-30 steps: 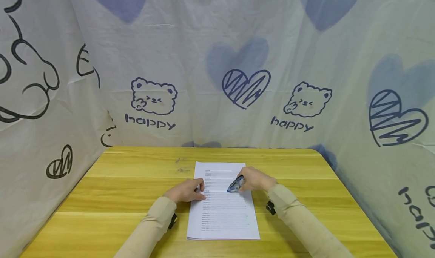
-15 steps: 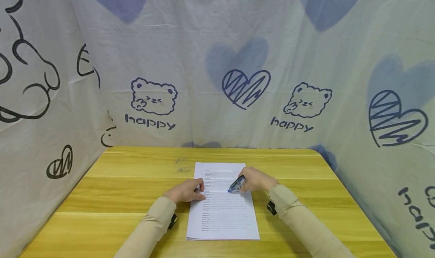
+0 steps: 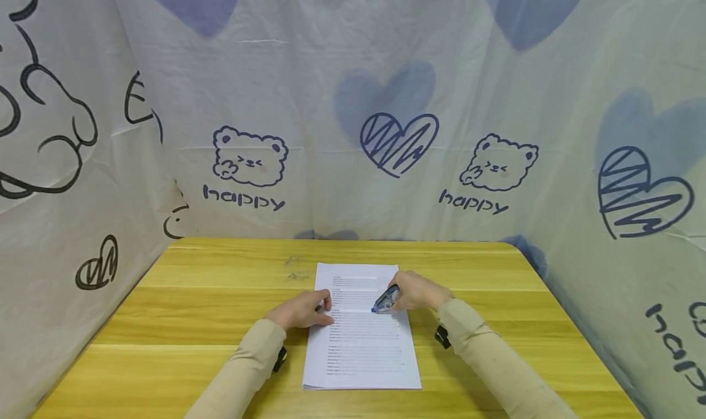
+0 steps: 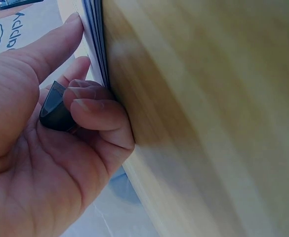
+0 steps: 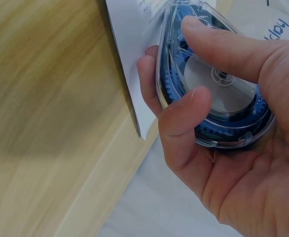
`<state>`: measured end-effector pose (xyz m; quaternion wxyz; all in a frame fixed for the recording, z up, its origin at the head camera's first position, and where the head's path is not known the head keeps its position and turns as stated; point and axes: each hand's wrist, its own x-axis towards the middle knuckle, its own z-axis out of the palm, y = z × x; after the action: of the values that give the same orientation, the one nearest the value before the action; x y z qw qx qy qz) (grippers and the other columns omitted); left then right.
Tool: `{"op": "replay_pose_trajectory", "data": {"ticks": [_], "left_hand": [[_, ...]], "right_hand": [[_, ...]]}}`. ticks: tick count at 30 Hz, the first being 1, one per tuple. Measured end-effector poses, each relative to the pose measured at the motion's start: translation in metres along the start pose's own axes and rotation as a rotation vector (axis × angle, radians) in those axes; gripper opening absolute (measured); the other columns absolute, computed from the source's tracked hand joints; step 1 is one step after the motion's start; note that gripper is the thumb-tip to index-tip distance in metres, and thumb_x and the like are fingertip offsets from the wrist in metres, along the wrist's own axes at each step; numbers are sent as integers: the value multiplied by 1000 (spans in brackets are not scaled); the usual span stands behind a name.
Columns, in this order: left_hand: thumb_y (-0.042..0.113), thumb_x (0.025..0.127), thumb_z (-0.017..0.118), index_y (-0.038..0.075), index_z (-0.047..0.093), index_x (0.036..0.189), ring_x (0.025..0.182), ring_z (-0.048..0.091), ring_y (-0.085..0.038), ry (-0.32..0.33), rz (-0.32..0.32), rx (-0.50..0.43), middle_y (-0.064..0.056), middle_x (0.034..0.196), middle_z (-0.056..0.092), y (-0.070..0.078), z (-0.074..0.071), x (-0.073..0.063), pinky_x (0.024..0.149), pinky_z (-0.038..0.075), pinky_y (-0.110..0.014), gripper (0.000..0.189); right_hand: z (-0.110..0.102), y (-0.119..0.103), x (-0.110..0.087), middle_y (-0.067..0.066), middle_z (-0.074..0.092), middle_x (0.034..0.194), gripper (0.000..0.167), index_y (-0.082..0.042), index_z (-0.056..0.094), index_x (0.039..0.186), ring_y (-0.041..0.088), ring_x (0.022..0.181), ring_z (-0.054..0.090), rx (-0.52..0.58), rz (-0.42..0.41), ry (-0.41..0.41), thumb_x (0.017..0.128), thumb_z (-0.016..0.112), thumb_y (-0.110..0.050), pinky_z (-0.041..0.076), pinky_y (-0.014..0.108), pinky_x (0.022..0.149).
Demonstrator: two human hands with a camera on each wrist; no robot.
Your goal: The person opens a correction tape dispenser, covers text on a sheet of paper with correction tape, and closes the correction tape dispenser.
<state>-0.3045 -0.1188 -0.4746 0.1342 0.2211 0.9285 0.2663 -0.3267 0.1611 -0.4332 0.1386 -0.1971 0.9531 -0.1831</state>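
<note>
Correction tape dispenser, clear-cased with blue gears inside, sits over the right half of a printed paper stack, its blue tip meeting the top sheet and pointing left and slightly near. From that tip a plain white band runs left between the lines of print.

The right hand holds the dispenser firmly, thumb laid along one face and the other fingers bent round the casing, at the right edge of the stack. At the left edge, the left hand rests with its thumb on the paper; its curled fingers hold a small dark cap, seen clearly in the left wrist view.

Under the stack lies a yellow wood-grain table, with faint dark marks just beyond the left hand, near the far left corner of the paper. Beige sleeves cover both arms, and a black device shows under each wrist. Beyond the far edge and along both sides hangs a pale curtain, printed with hearts, bear faces and the word "happy".
</note>
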Motion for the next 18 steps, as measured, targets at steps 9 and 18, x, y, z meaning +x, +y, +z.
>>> {"op": "replay_pose_trajectory", "data": {"ticks": [9,18], "left_hand": [[18,91,71,9,53,95,63,44,-15,0,8,-12,-1,69,43,1,0,-1,57,34,-26,21],[18,90,72,9,53,94,63,44,-15,3,11,-18,-1,69,43,1,0,0,56,34,-25,21]], "right_hand": [[0,1,0,0,70,86,20,-8,74,96,14,73,57,15,-9,-5,78,82,-7,46,29,65],[-1,1,0,0,70,88,21,-8,74,97,14,74,56,12,-7,0,78,82,-8,46,28,66]]}}
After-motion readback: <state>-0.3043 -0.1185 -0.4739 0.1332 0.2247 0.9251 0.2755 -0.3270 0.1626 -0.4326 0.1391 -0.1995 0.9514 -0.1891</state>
